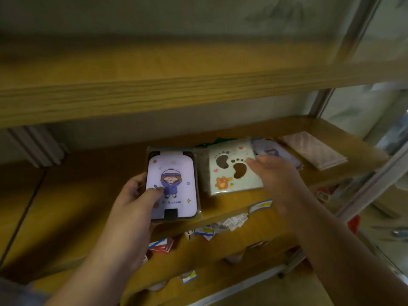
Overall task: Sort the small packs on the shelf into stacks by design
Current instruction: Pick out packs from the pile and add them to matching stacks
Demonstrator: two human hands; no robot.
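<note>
My left hand point(132, 208) grips a lilac pack point(174, 184) printed with a cartoon child in a purple coat, thumb on its face, at the front edge of the wooden shelf point(92, 195). To its right a pale green pack with brown footprint cut-outs point(234, 166) lies flat on the shelf. My right hand point(276, 175) hovers over that pack's right edge with fingers spread, holding nothing. Behind the right hand another lilac pack point(269, 151) is partly hidden. A pink patterned pack point(318, 151) lies at the far right.
An upper wooden shelf point(154, 96) overhangs the work area. White slats point(37, 146) lean at the back left. Lower shelves hold small boxes and price tags point(260, 205). A metal frame post point(375, 177) and glass stand at the right.
</note>
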